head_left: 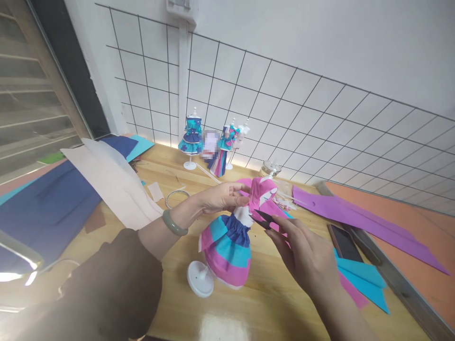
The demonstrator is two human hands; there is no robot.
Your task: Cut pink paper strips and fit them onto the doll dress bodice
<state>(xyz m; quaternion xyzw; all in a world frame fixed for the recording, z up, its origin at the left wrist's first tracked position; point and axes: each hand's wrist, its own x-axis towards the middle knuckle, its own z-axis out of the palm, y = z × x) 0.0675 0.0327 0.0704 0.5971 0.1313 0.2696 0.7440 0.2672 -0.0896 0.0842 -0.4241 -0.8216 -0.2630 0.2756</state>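
A small mannequin [244, 215] on a white round base [200, 278] leans to the right above the table. It wears a ruffled skirt [228, 251] in blue, turquoise and pink. Around its upper part lies pink fabric [259, 193]. My left hand [223, 196] pinches the fabric's left side at the chest, and a green bangle sits on that wrist. In my right hand [302, 246] are small black scissors or snips [263, 219], their tips against the pink fabric at the chest.
Dressed mannequins [190, 142] stand at the back by the wire grid [245, 85]. Blue and pale pink fabric [110, 184] lies at left. At right are purple fabric [355, 220], a phone [344, 242] and turquoise pieces [366, 279]. A glass bowl [270, 167] sits behind the mannequin.
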